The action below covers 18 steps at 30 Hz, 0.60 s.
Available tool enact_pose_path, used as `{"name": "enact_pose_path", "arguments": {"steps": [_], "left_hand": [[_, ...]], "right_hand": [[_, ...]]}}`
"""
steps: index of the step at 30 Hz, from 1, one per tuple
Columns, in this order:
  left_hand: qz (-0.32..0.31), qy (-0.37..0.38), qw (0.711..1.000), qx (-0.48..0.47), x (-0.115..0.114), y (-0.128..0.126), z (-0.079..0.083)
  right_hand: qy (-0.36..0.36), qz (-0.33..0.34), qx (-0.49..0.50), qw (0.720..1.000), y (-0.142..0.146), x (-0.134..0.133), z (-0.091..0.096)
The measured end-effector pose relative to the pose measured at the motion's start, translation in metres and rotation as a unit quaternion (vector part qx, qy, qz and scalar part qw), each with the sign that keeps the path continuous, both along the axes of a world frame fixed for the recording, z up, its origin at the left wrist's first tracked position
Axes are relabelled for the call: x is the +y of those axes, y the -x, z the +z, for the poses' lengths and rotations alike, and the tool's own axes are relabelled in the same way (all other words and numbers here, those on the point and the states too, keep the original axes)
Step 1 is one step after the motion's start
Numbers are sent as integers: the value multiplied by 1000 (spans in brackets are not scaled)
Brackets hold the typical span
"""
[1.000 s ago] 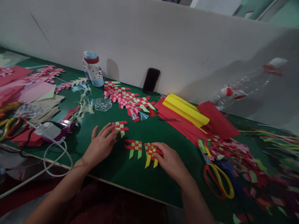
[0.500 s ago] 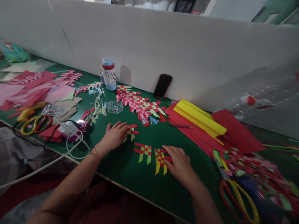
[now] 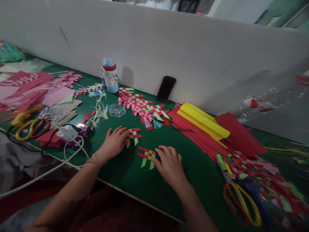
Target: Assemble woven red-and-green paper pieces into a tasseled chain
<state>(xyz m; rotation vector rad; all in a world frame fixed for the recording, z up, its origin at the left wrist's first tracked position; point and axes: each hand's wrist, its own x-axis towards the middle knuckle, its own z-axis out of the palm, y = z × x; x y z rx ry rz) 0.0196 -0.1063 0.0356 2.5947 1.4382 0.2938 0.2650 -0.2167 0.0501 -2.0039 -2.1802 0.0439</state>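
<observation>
My left hand (image 3: 114, 141) rests on the table, fingers stretched out. Its fingertips lie over the edge of a red and pale-green woven paper fish (image 3: 135, 133). My right hand (image 3: 170, 164) has thumb and fingers spread apart at the head end of a second woven paper fish (image 3: 147, 154), red and bright green, with a small eye. The red and yellow fish is covered by my right hand; only a red bit shows beyond it. Behind, a row of finished woven paper fish (image 3: 142, 105) lies overlapped, with tassels (image 3: 156, 124) at its near end.
A bottle (image 3: 112, 77) and a phone (image 3: 166, 88) stand against the white partition. Red sheets (image 3: 198, 140), yellow paper (image 3: 202, 119), scissors (image 3: 241, 203) and paper scraps (image 3: 260, 174) lie at right. At left are more scissors (image 3: 36, 129), a white cable (image 3: 48, 172) and pink paper (image 3: 58, 96).
My right hand has moved left, from the red and yellow fish to the head of the red and green one. My left hand stays at its fish. The view has shifted slightly.
</observation>
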Motion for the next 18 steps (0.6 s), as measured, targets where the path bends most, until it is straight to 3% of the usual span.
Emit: {"name": "enact_pose_path", "arguments": {"steps": [7,12,15,18], "left_hand": [[20,-15,1000,-5,-10,20,-3],[-24,-34,999,-22,-17,20,-4],[-37,-28,999,-18,-18,18,-6],[-36,-21,999,-16,-19,16,-9]], "right_hand": [[17,-14,46,999,6,8,0],[32,-1,90,995,6,10,-2],[29,-4,164,986,5,11,-2],[36,-29,288,956,1,10,5]]}}
